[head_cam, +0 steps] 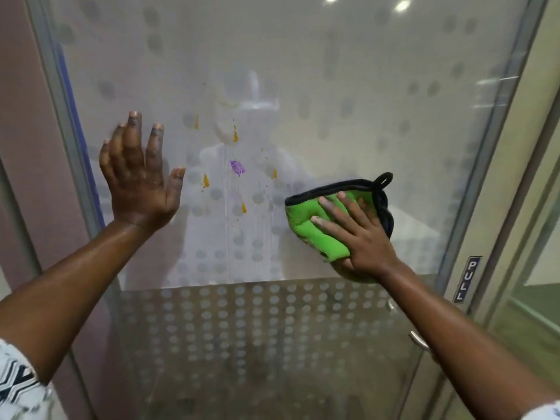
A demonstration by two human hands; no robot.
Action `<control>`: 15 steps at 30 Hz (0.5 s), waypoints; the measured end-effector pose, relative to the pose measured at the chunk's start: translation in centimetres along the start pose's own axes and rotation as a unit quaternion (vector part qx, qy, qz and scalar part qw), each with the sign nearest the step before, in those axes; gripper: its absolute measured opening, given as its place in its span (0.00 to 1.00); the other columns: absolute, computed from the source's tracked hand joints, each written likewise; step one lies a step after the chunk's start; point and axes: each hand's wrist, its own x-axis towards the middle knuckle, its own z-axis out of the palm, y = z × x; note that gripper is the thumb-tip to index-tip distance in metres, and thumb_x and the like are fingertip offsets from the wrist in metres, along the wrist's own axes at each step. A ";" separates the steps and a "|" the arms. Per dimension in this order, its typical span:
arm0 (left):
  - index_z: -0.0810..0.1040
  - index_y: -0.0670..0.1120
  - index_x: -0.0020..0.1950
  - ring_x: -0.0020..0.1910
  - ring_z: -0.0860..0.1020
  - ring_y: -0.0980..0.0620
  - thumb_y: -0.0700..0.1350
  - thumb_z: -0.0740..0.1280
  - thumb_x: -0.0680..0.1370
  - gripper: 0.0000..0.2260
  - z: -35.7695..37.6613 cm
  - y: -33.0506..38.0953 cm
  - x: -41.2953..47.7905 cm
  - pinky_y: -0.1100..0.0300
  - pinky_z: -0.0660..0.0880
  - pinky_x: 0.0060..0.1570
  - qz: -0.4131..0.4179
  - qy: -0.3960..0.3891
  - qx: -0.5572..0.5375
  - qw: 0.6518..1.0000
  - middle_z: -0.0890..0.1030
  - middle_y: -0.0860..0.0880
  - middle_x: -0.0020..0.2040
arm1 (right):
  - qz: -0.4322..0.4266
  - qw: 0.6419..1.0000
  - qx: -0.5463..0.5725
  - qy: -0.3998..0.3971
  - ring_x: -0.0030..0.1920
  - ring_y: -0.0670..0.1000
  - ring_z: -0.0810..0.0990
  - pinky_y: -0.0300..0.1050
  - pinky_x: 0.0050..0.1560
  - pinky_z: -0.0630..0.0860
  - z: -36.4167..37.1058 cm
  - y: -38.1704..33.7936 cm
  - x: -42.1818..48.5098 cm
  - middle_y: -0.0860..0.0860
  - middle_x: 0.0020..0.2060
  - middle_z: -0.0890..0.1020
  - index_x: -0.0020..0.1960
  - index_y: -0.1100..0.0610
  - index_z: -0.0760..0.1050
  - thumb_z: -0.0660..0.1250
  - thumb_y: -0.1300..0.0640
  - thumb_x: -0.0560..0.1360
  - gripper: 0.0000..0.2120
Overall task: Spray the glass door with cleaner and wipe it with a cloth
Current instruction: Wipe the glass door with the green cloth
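- The right hand [360, 234] lies flat with fingers spread over a folded green cloth [318, 225], pressing it to the glass door [348, 101]. To my eye the flat palm is there to spread pressure for the wipe.
- The cloth sits just right of the mess: orange drips [235, 135] and a purple smear [237, 168], with thin wet runs below them, so the wiping looks barely begun.
- The left hand [136, 174] is open and empty, fingers apart, palm towards the glass near the door's left edge, probably to steady the door. Whether it actually touches, I cannot tell.
- No spray bottle is in sight.
- A PULL label [467, 279] marks the right frame; the metal handle [419, 341] beneath is mostly hidden by the right forearm.
- The frosted dots and reflections make faint stains hard to pick out.
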 end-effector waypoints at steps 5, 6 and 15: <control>0.55 0.50 0.83 0.80 0.55 0.40 0.60 0.55 0.82 0.31 0.2 0.1 -0.1 0.46 0.49 0.77 0.003 0.010 -0.002 1.000 0.55 0.42 0.83 | 0.225 0.969 0.021 0.097 0.83 0.62 0.54 0.63 0.82 0.50 -2.1 6.3 -1.4 0.54 0.83 0.58 0.83 0.43 0.55 0.57 0.43 0.81 0.32; 0.56 0.50 0.83 0.80 0.55 0.39 0.60 0.56 0.82 0.31 0.2 0.1 -0.1 0.46 0.49 0.77 0.004 0.013 -0.004 1.000 0.55 0.41 0.83 | 0.284 0.950 0.035 0.127 0.83 0.62 0.54 0.63 0.82 0.49 -2.0 5.6 -1.5 0.56 0.83 0.59 0.83 0.45 0.55 0.58 0.44 0.80 0.32; 0.55 0.50 0.83 0.80 0.56 0.39 0.60 0.55 0.82 0.31 -0.1 0.3 0.1 0.45 0.49 0.77 0.008 0.017 -0.010 1.000 0.56 0.40 0.83 | 0.539 0.820 0.130 0.142 0.84 0.64 0.49 0.66 0.81 0.46 3.7 -17.2 4.6 0.58 0.84 0.54 0.83 0.52 0.54 0.64 0.44 0.72 0.42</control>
